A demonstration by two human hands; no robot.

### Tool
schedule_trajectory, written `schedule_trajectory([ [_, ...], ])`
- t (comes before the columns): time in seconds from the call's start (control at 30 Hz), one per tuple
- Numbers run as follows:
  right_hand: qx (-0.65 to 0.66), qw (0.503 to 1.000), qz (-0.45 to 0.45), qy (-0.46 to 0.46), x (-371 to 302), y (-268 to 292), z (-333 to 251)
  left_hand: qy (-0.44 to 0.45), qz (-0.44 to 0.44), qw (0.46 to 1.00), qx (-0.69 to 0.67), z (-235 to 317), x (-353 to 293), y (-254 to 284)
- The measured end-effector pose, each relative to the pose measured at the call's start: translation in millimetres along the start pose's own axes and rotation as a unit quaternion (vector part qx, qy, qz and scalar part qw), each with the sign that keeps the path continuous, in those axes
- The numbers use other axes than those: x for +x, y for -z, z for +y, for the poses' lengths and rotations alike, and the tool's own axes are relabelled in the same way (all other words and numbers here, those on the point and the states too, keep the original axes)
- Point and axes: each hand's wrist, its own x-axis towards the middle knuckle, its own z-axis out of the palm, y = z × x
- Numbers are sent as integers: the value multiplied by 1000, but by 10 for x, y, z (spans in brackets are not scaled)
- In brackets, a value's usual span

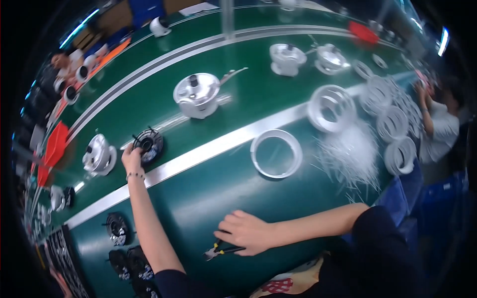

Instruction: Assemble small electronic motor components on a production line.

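Observation:
My left hand [131,160] reaches over the metal rail onto the green belt. Its fingers grip the near-left edge of a black round part [155,148] with a ring-shaped centre and thin prongs. Lower down, over the bench, my right hand [247,232] is closed round the black and yellow handles of side cutters [212,254]. Their jaws point left; the palm hides part of the handles. Left of the black part, a white and silver round housing [99,155] sits tilted on the belt. Another housing [197,95], with a black knob, stands farther back.
A white ring [276,154] lies on the bench, with stacked rings [332,109] and a heap of clear thin strips [350,154] to its right. Several black parts [118,228] lie at lower left. Red trays [55,146] line the far left. A co-worker [439,124] is at right.

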Motion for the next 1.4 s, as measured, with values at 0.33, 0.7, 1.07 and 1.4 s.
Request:
schedule_trajectory([
  [0.33, -196, 946, 100, -237, -798, 755, 493, 103, -155, 923, -336, 207, -1604, -664],
  [0.7, -169, 937, 97, -291, -309, 690, 363, 73, -113, 946, -295, 120, -1962, -463],
  [1.07, 120, 910, 295, -267, 286, 537, 505, 66, -158, 918, -358, 63, -1862, -387],
  [1.4, -93, 906, 153, -383, 761, 274, 301, 62, -69, 932, -349, -3, -1746, -193],
])
